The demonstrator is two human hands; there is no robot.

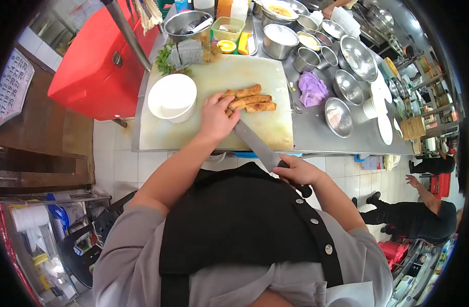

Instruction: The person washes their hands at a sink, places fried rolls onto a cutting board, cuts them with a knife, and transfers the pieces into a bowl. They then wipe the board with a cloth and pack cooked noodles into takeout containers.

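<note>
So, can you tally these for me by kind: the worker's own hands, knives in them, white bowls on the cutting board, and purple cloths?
Hands: 2 (left hand on the rolls, right hand on the knife)
Knives: 1
White bowls: 1
Purple cloths: 1
Total: 5

The person (224,281) is wearing a grey shirt (127,240) with loose, short sleeves (146,220) that are leaving the forearms bare. A black bib (219,220) is covering the front, a black band (321,235) with three round silver snaps (314,221) is edging its right side, and a plain black strip (175,289) is showing at the left.
</note>
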